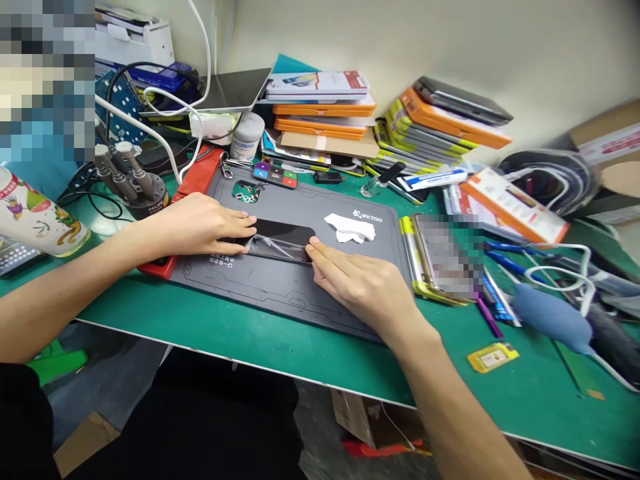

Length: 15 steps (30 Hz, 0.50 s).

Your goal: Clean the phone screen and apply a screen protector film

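Note:
A smartphone [283, 232] with a black, glossy face lies flat on a dark grey work mat [280, 287], glare streaking its near side. Over its left end reach the fingers of my left hand [203, 225], closed on the edges. The opposite end is pinched by my right hand [363, 283], thumb and fingertips at the corner. Just beyond the right hand is a crumpled white tissue [350, 228] on the mat. Tiny metal parts [249, 193] sit in a cutout of the mat, behind the phone. My fingers hide both ends of the phone.
A red bar [200, 175] borders the mat's left side. Stacked boxes [320, 110] and yellow-edged cases [425, 130] line the wall. At right are another phone [447, 260], a blue air blower [553, 317] and a yellow packet [493, 357]. A screwdriver holder [133, 187] and patterned cup [43, 213] stand left.

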Available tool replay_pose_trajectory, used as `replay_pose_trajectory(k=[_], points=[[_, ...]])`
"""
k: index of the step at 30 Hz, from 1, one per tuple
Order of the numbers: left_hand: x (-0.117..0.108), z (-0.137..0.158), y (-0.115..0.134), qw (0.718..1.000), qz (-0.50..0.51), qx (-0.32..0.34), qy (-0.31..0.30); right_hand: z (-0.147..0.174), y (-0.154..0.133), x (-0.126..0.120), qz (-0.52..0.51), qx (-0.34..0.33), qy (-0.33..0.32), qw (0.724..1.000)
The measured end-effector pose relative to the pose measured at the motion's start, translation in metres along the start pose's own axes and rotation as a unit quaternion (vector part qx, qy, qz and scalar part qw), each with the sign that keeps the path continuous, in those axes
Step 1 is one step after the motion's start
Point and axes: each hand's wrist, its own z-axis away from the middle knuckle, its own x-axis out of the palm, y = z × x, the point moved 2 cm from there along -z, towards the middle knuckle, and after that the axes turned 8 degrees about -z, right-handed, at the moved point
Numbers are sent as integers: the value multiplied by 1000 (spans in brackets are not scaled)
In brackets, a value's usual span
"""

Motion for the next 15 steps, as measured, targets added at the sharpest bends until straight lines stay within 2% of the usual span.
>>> replay_pose_trajectory(k=[15], points=[[0,-2,3,999,-31,6,-14,-1,-1,0,8,-8,19,1000]])
